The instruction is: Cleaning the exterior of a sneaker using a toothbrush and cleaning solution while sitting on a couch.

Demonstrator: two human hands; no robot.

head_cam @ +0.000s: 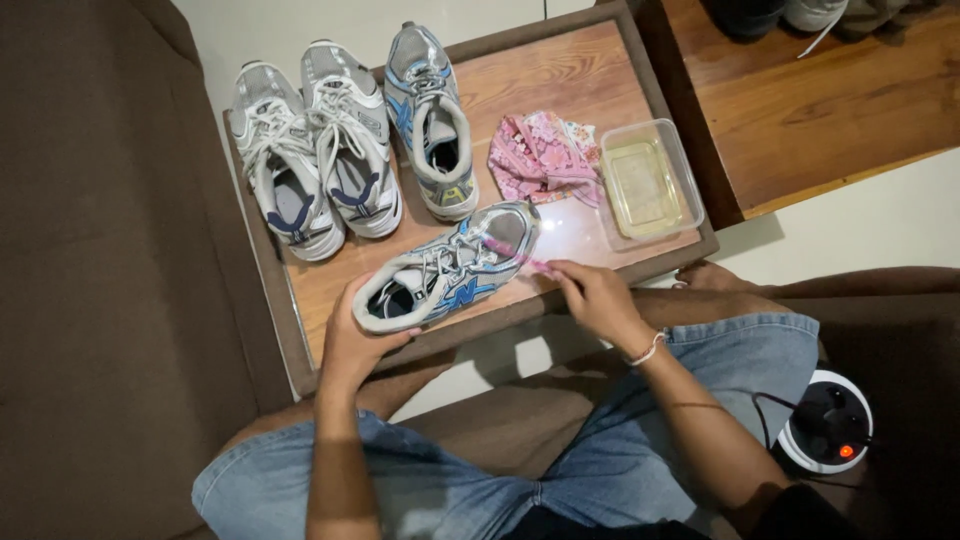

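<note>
My left hand [352,340] grips the heel of a silver and blue sneaker [450,268] that lies on its side on the wooden table [560,85]. My right hand [597,297] holds a pink toothbrush [512,254], whose head rests on the shoe's upper near the laces. A bright light spot falls on the table just past the shoe's toe.
Three more silver sneakers [345,135] stand at the table's far left. A pink patterned cloth [543,157] and a clear plastic tub of yellowish liquid [648,183] lie at the right. A brown sofa [100,250] flanks the left; a white round device with a red light [826,422] sits at the lower right.
</note>
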